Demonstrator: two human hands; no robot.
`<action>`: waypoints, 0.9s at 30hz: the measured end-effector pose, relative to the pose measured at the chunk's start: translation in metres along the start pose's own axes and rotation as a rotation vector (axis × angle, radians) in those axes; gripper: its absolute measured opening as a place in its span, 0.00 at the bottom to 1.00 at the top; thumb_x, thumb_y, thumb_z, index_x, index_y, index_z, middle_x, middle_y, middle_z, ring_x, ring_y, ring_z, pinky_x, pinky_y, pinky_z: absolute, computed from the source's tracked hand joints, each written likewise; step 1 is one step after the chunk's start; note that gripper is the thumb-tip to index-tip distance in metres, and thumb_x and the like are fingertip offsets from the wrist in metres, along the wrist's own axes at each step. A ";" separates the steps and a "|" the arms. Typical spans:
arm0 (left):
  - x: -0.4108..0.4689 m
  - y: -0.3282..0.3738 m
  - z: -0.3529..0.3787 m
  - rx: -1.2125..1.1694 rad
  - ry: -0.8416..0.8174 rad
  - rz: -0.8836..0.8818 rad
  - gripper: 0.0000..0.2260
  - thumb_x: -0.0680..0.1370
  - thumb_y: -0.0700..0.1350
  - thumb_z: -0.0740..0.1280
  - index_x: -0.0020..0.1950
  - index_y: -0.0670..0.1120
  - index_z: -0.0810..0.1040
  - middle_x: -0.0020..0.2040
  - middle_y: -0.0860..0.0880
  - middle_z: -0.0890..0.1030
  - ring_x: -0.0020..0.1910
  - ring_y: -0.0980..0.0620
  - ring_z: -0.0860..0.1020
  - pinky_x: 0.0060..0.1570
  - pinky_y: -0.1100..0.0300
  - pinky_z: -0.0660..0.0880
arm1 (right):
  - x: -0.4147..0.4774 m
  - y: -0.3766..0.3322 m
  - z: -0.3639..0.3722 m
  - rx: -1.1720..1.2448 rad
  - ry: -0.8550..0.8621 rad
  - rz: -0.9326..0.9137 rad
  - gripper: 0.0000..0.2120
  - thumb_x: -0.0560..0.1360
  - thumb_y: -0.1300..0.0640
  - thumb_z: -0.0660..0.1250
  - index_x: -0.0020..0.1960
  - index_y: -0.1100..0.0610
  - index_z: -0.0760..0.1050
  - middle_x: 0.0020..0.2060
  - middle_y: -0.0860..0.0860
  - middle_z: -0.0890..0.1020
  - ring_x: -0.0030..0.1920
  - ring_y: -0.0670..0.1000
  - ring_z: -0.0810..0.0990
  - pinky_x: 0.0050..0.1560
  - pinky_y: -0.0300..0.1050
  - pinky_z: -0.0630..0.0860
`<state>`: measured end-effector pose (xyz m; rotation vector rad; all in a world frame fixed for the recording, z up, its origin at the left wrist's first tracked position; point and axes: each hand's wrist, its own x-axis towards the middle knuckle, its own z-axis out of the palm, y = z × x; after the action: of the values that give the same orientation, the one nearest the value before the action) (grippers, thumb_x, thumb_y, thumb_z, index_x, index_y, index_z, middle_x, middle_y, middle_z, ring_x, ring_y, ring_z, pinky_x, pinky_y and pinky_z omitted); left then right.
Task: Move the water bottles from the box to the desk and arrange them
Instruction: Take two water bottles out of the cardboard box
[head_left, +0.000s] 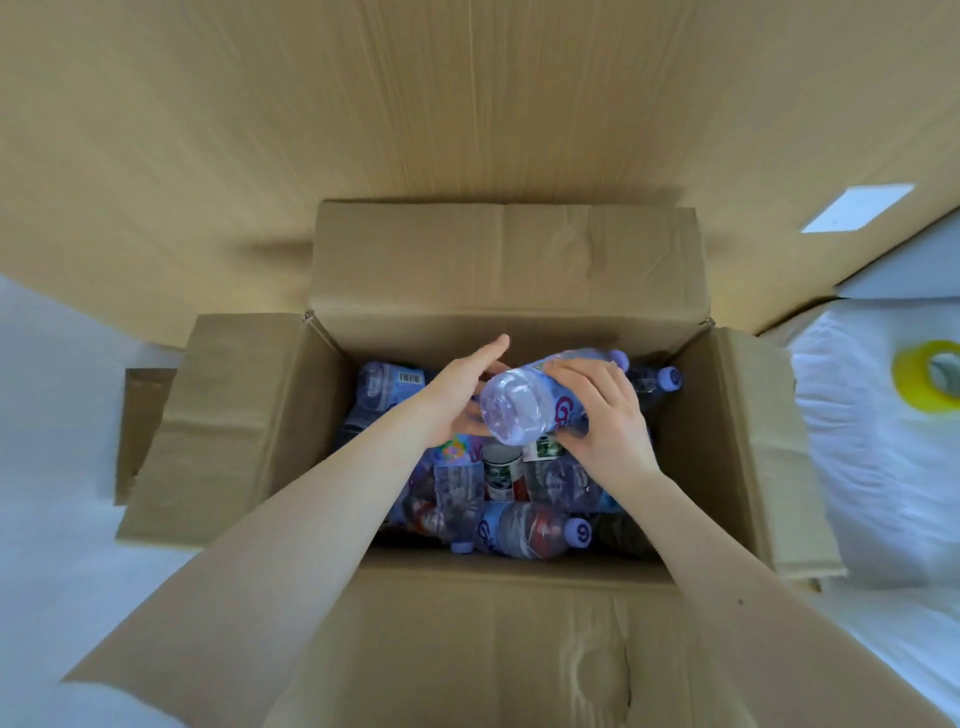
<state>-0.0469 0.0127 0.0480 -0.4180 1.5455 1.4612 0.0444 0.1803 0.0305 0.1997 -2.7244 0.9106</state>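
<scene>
You're gripping a water bottle (519, 410) over the box (701, 441) with your right hand (608, 415), left hand (457, 395) open beside it.

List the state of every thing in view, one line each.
cardboard box: open, flaps folded out.
held water bottle: capped, tilted, raised over the pile.
other water bottles: lying jumbled inside the box.
left hand: touches that bottle, thumb straight.
right hand: grips that bottle.
yellow tape roll: lying on white cloth.
</scene>
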 end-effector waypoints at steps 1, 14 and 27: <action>-0.004 0.003 0.002 0.023 -0.065 -0.020 0.20 0.79 0.61 0.61 0.46 0.45 0.78 0.45 0.45 0.83 0.41 0.49 0.82 0.40 0.57 0.79 | -0.001 -0.001 -0.002 -0.004 -0.003 -0.039 0.27 0.60 0.71 0.79 0.58 0.65 0.79 0.55 0.59 0.81 0.56 0.62 0.79 0.57 0.69 0.73; -0.010 -0.021 0.006 -0.016 -0.214 -0.104 0.37 0.75 0.72 0.43 0.47 0.45 0.79 0.36 0.46 0.83 0.35 0.51 0.82 0.37 0.62 0.78 | -0.022 -0.010 -0.002 -0.011 0.013 -0.262 0.30 0.62 0.73 0.77 0.59 0.59 0.70 0.57 0.60 0.77 0.60 0.58 0.73 0.60 0.59 0.75; 0.007 -0.047 -0.023 0.519 0.139 0.123 0.30 0.65 0.54 0.79 0.58 0.50 0.66 0.51 0.54 0.72 0.46 0.56 0.74 0.38 0.60 0.69 | -0.034 0.042 0.002 -0.307 -0.962 0.363 0.42 0.68 0.54 0.74 0.76 0.53 0.56 0.71 0.54 0.64 0.72 0.57 0.63 0.67 0.55 0.67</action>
<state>-0.0230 -0.0165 0.0113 -0.1171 2.0134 1.0766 0.0681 0.2139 -0.0043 0.0889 -3.8466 0.5136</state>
